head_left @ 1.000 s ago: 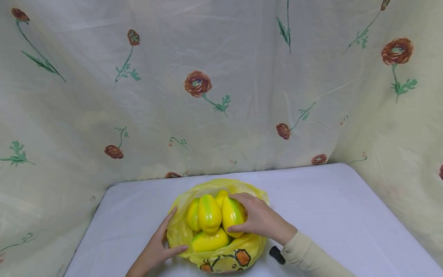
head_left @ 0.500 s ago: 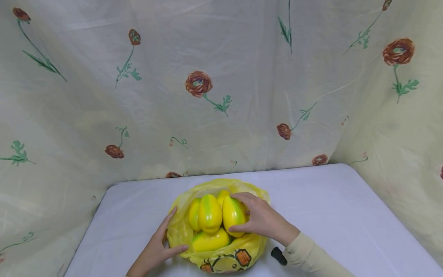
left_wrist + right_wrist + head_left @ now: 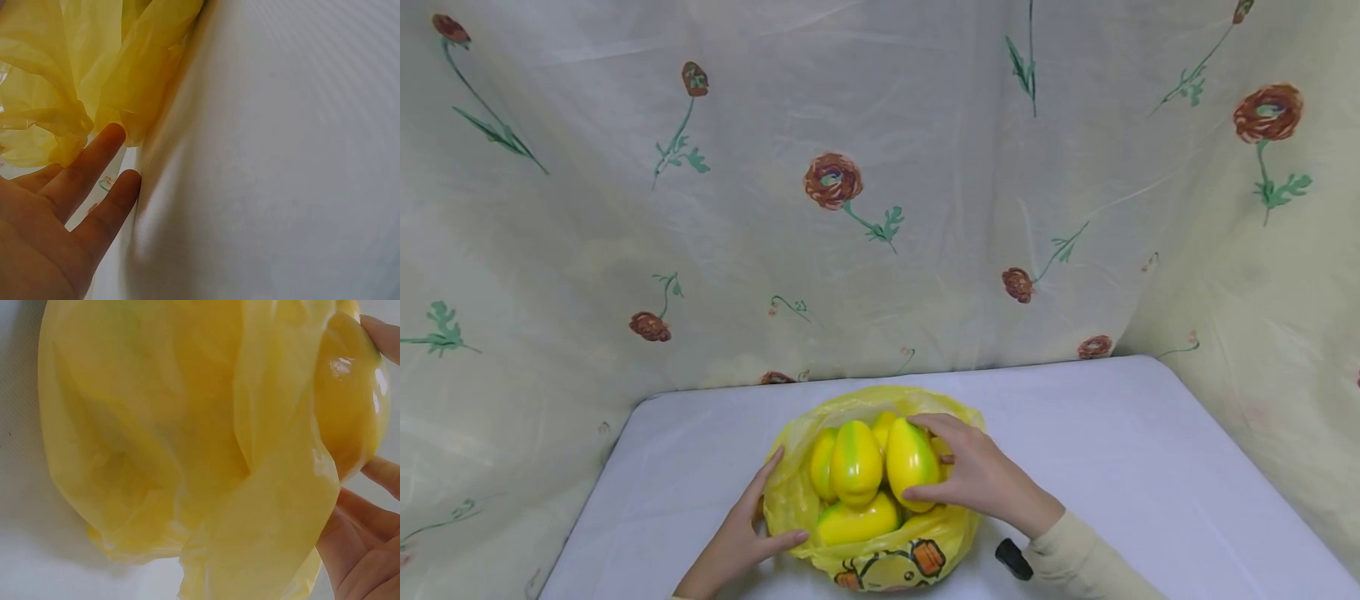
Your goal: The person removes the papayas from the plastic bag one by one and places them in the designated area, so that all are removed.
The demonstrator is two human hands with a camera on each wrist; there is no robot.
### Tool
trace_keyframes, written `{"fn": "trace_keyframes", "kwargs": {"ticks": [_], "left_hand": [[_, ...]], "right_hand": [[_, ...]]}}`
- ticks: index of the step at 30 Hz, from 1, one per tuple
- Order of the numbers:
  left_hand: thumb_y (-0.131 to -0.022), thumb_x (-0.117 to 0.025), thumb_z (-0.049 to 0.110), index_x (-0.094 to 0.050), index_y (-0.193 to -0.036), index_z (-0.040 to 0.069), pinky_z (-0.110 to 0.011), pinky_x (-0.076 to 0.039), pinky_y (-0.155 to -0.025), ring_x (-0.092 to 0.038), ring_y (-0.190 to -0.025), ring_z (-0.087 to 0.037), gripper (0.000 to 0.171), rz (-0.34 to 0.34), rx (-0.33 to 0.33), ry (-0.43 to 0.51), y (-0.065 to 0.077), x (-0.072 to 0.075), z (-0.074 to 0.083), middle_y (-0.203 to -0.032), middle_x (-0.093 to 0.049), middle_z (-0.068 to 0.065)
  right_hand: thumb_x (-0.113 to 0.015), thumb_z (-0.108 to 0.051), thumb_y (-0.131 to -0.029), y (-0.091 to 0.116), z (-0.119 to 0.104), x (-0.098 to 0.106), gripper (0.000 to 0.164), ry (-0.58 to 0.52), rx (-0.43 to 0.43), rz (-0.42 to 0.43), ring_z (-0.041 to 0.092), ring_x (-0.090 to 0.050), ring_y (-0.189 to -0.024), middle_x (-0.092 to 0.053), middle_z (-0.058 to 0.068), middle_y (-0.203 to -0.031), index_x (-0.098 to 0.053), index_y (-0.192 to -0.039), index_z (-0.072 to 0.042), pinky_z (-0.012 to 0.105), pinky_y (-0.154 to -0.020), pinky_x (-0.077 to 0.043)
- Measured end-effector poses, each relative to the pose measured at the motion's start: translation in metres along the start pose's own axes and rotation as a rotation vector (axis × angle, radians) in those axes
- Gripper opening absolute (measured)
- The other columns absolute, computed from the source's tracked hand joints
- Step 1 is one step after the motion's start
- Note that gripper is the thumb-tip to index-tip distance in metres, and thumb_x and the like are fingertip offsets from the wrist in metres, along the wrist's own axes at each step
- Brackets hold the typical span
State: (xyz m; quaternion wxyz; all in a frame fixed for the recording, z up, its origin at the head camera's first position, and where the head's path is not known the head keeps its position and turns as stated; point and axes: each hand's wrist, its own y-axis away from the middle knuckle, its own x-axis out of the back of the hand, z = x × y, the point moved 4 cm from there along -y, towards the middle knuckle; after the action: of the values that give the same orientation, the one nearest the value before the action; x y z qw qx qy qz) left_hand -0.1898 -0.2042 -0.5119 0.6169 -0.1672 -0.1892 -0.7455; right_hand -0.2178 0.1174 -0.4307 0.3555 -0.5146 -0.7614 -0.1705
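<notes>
A yellow plastic bag (image 3: 790, 500), its mouth spread wide and a cartoon printed on the front, holds several glossy yellow mangoes with green streaks. My right hand (image 3: 977, 471) grips the rightmost mango (image 3: 912, 467) between thumb and fingers. In the right wrist view that mango (image 3: 350, 387) bulges beside a loose fold of the bag. Along the bag's left side, my left hand (image 3: 741, 533) has its fingers straight against the plastic and its thumb at the front rim. Another mango (image 3: 857, 467) stands in the middle of the bag, and one mango (image 3: 857, 521) lies crosswise in front.
The bag stands on a table with a white cloth (image 3: 1112, 467). Flower-printed curtains (image 3: 925, 292) hang behind the table and at both sides. A small black piece (image 3: 1013, 558) sits beside my right cuff.
My right hand has shifted slightly to the right, and the mango it holds has moved a little right and up. The left hand stays against the bag.
</notes>
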Motion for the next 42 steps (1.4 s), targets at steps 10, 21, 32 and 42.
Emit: {"fn": "trace_keyframes", "kwargs": {"ticks": [10, 21, 32, 42], "left_hand": [[-0.079, -0.090, 0.040, -0.018, -0.166, 0.032, -0.071, -0.022, -0.124, -0.015, -0.161, -0.039, 0.112, -0.004, 0.010, -0.010, 0.000, 0.000, -0.002, -0.175, -0.016, -0.007], [-0.077, -0.091, 0.038, -0.017, -0.166, 0.030, -0.069, -0.021, -0.125, -0.015, -0.161, -0.038, 0.116, -0.009, -0.009, -0.012, 0.000, 0.000, 0.000, -0.175, -0.015, -0.006], [-0.075, -0.093, 0.039, -0.014, -0.167, 0.028, -0.067, -0.019, -0.126, -0.014, -0.161, -0.038, 0.122, -0.015, -0.008, -0.020, -0.001, 0.000, -0.002, -0.175, -0.013, -0.008], [-0.075, -0.093, 0.041, -0.012, -0.168, 0.027, -0.068, -0.019, -0.126, -0.013, -0.160, -0.039, 0.124, -0.014, 0.013, -0.027, -0.001, 0.000, -0.001, -0.175, -0.012, -0.009]], "right_hand": [[-0.090, -0.052, -0.075, 0.007, -0.003, 0.012, 0.091, -0.056, 0.006, 0.043, 0.031, -0.056, -0.135, -0.052, 0.006, -0.156, -0.051, -0.151, -0.020, 0.035, -0.091, -0.064], [-0.091, -0.050, -0.074, 0.019, 0.000, 0.032, 0.095, -0.114, -0.037, 0.085, 0.029, -0.058, -0.134, -0.050, 0.005, -0.156, -0.048, -0.153, -0.022, 0.031, -0.092, -0.063], [-0.090, -0.048, -0.076, 0.034, 0.008, 0.055, 0.092, -0.056, -0.011, 0.170, 0.034, -0.058, -0.130, -0.053, 0.009, -0.153, -0.048, -0.152, -0.020, 0.035, -0.088, -0.064], [-0.092, -0.043, -0.076, 0.043, 0.027, 0.067, 0.091, -0.055, -0.023, 0.211, 0.037, -0.059, -0.129, -0.053, 0.011, -0.153, -0.049, -0.152, -0.019, 0.036, -0.086, -0.065]]}}
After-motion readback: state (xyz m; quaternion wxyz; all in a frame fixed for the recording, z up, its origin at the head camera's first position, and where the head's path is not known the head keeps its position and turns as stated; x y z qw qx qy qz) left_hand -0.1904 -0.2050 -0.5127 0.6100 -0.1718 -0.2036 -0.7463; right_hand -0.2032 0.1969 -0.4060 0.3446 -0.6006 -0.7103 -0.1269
